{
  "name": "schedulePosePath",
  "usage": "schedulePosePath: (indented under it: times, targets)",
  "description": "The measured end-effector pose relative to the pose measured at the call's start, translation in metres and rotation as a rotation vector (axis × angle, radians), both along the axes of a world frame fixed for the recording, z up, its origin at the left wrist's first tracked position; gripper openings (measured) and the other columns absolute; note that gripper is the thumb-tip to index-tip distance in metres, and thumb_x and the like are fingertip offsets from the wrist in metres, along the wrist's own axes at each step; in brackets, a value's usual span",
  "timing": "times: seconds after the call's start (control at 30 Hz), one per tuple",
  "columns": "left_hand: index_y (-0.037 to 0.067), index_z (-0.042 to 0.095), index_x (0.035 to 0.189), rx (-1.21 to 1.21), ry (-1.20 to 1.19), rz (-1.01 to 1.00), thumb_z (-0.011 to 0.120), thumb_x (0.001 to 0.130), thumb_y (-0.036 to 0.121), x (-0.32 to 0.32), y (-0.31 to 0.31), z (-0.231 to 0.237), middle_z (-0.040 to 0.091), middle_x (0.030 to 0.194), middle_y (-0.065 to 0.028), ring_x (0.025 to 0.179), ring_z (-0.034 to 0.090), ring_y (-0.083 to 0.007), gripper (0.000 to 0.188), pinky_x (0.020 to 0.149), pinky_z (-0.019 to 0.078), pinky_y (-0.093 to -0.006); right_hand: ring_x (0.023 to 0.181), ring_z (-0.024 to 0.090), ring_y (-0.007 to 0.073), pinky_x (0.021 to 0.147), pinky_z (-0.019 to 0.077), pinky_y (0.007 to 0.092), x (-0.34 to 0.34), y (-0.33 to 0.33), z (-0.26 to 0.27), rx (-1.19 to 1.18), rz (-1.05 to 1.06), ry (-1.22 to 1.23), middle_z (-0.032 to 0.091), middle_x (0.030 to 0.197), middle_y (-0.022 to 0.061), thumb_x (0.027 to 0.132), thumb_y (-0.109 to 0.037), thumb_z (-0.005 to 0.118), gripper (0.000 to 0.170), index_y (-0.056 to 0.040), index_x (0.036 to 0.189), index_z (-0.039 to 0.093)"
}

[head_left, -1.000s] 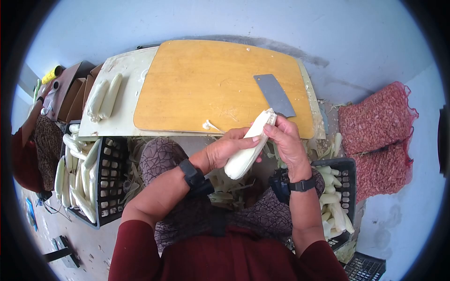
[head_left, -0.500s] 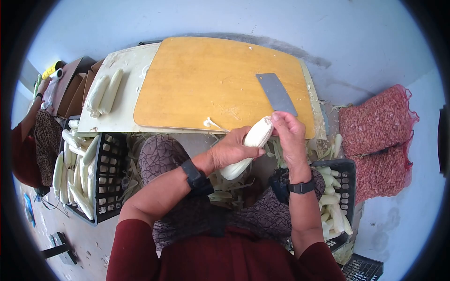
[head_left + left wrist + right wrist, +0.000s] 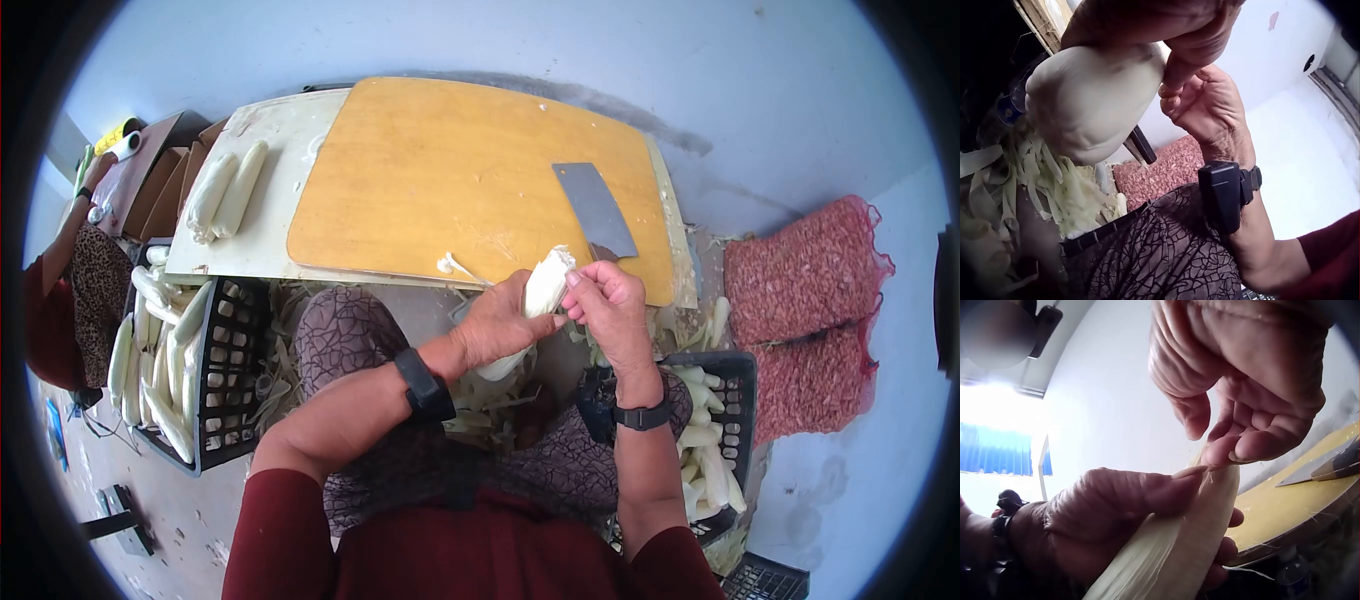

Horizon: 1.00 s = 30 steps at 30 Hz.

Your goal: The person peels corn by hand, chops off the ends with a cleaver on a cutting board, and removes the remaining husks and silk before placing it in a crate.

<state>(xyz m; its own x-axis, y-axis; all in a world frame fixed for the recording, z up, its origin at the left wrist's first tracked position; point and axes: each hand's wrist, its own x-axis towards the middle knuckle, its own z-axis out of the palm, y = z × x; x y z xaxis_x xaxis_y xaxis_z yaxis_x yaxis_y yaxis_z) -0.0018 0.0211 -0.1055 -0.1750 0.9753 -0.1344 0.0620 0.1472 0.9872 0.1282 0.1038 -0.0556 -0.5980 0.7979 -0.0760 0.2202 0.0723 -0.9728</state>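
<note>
An ear of corn (image 3: 547, 285) in pale inner husk is gripped by my left hand (image 3: 495, 325), thumb across its front and fingers behind. Its rounded lower end (image 3: 1079, 106) shows in the left wrist view. Near the tip, my right hand (image 3: 612, 305) pinches fine strands of husk with curled fingers; the right wrist view shows them close over the left thumb. The ear slants in front of the near edge of a yellow cutting board (image 3: 430, 170). A cleaver (image 3: 597, 205) lies on the board, beyond the right hand.
Two pale ears (image 3: 238, 190) lie on the table's left side. Black crates of ears stand left (image 3: 235, 375) and right (image 3: 738, 415). Peeled husks (image 3: 1075, 197) lie below. Reddish mesh sacks (image 3: 800, 270) are stacked at right. Another person (image 3: 60, 340) works at far left.
The right hand has moved from the ear's tip down along its side, fingers curling in. The left hand keeps its grip, and the ear now stands more upright.
</note>
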Motion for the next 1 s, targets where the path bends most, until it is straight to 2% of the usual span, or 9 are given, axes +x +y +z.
schedulePosePath:
  times: [0.1, 0.17, 0.2, 0.27, 0.47, 0.7, 0.8, 0.87, 1.0]
  targets:
    - [-0.003, 0.044, 0.115, -0.043, 0.094, -0.014, 0.066, 0.075, 0.027, -0.001, 0.000, -0.001, 0.059, 0.102, -0.0176, 0.097, 0.057, -0.0249, 0.055, 0.084, 0.0440, -0.0324, 0.056, 0.052, 0.0059, 0.052, 0.0432, 0.0197, 0.000, 0.000, 0.000, -0.005, -0.015, -0.018, 0.058, 0.065, 0.0032, 0.084, -0.012, 0.059, 0.014, 0.0019, 0.080, 0.057]
    - [-0.002, 0.044, 0.116, -0.009, 0.058, -0.016, 0.064, 0.079, 0.023, -0.001, 0.002, -0.008, 0.058, 0.099, -0.0100, 0.091, 0.054, -0.0154, 0.049, 0.081, 0.0450, -0.0297, 0.056, 0.052, 0.0060, 0.052, 0.0434, 0.0200, 0.000, 0.000, 0.000, -0.004, -0.024, -0.015, 0.058, 0.065, 0.0034, 0.084, -0.012, 0.059, 0.014, 0.0020, 0.080, 0.057]
    - [-0.002, 0.044, 0.116, -0.007, 0.059, -0.016, 0.064, 0.079, 0.023, -0.001, 0.003, -0.012, 0.058, 0.099, -0.0100, 0.091, 0.054, -0.0154, 0.049, 0.081, 0.0450, -0.0297, 0.057, 0.053, 0.0062, 0.052, 0.0435, 0.0203, 0.000, 0.000, 0.001, -0.021, -0.040, -0.021, 0.059, 0.066, 0.0037, 0.084, -0.011, 0.059, 0.014, 0.0022, 0.080, 0.057]
    - [-0.001, 0.043, 0.117, 0.040, -0.095, -0.031, 0.061, 0.078, 0.026, -0.001, 0.004, -0.017, 0.057, 0.106, -0.0197, 0.102, 0.056, -0.0277, 0.051, 0.087, 0.0425, -0.0340, 0.057, 0.053, 0.0063, 0.052, 0.0436, 0.0205, 0.000, 0.000, 0.003, -0.035, -0.056, -0.024, 0.059, 0.066, 0.0040, 0.084, -0.011, 0.059, 0.014, 0.0024, 0.080, 0.057]
    - [0.000, 0.043, 0.119, 0.039, 0.123, 0.001, 0.063, 0.076, 0.023, 0.000, -0.004, 0.001, 0.059, 0.103, -0.0193, 0.098, 0.058, -0.0283, 0.052, 0.084, 0.0443, -0.0342, 0.056, 0.054, 0.0068, 0.051, 0.0439, 0.0203, 0.002, 0.002, -0.002, -0.009, -0.051, -0.059, 0.059, 0.066, 0.0048, 0.084, -0.012, 0.058, 0.015, 0.0021, 0.079, 0.056]
    - [0.001, 0.045, 0.118, 0.036, 0.139, 0.001, 0.067, 0.074, 0.025, -0.002, -0.004, 0.005, 0.060, 0.102, -0.0190, 0.098, 0.058, -0.0283, 0.055, 0.085, 0.0445, -0.0339, 0.055, 0.052, 0.0063, 0.051, 0.0431, 0.0195, 0.003, 0.005, -0.003, -0.002, -0.009, 0.001, 0.058, 0.064, 0.0026, 0.086, -0.011, 0.053, 0.013, -0.0011, 0.077, 0.056]
    - [-0.001, 0.045, 0.118, 0.065, 0.045, -0.015, 0.067, 0.075, 0.021, -0.002, -0.003, -0.002, 0.059, 0.104, -0.0166, 0.099, 0.057, -0.0245, 0.054, 0.086, 0.0437, -0.0322, 0.054, 0.052, 0.0064, 0.050, 0.0438, 0.0200, 0.004, 0.007, -0.003, -0.014, 0.007, 0.034, 0.058, 0.064, 0.0031, 0.086, -0.010, 0.053, 0.013, -0.0008, 0.077, 0.056]
    - [-0.002, 0.042, 0.121, 0.145, -0.186, -0.057, 0.064, 0.080, 0.015, -0.001, -0.003, -0.004, 0.056, 0.101, -0.0058, 0.091, 0.052, -0.0113, 0.050, 0.080, 0.0449, -0.0263, 0.055, 0.052, 0.0062, 0.050, 0.0435, 0.0199, 0.005, 0.007, -0.003, -0.020, 0.016, 0.049, 0.058, 0.064, 0.0030, 0.086, -0.010, 0.053, 0.013, -0.0013, 0.077, 0.056]
    - [-0.002, 0.041, 0.122, 0.105, -0.332, -0.105, 0.062, 0.083, 0.015, -0.003, -0.006, 0.008, 0.054, 0.101, -0.0033, 0.089, 0.051, -0.0092, 0.047, 0.079, 0.0445, -0.0249, 0.054, 0.051, 0.0055, 0.049, 0.0425, 0.0191, 0.006, 0.009, -0.001, -0.082, 0.037, 0.098, 0.058, 0.064, 0.0025, 0.086, -0.010, 0.052, 0.013, -0.0026, 0.076, 0.056]
